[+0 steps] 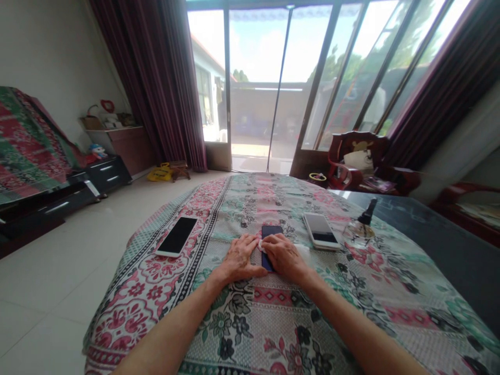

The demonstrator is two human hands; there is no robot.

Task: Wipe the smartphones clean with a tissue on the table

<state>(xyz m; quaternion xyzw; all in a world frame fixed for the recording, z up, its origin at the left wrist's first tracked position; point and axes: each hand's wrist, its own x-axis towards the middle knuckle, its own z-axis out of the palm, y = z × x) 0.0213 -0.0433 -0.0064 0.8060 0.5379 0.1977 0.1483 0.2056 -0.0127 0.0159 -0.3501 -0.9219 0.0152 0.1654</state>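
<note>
A dark smartphone [272, 229] lies flat on the patterned tablecloth in front of me. My left hand [241, 259] holds it in place from the left, thumb at its lower edge and fingers along its left side. My right hand [284, 256] is bent over the screen, its fingers closed on a small white wipe [261, 245] that is mostly hidden under them. To the left lies a white-framed smartphone [177, 237] with a black screen. On the right, a white smartphone [321, 231] lies close to a clear spray bottle [359, 232] with a black nozzle.
The floral tablecloth [219, 323] covers a rounded table. A dark tabletop [441, 234] adjoins on the right, with a carved wooden chair [338, 156] behind. Ahead are glass doors [269, 104] and purple curtains [156, 78]. A yellow bag [160, 173] sits on the floor beside a small stool [179, 170].
</note>
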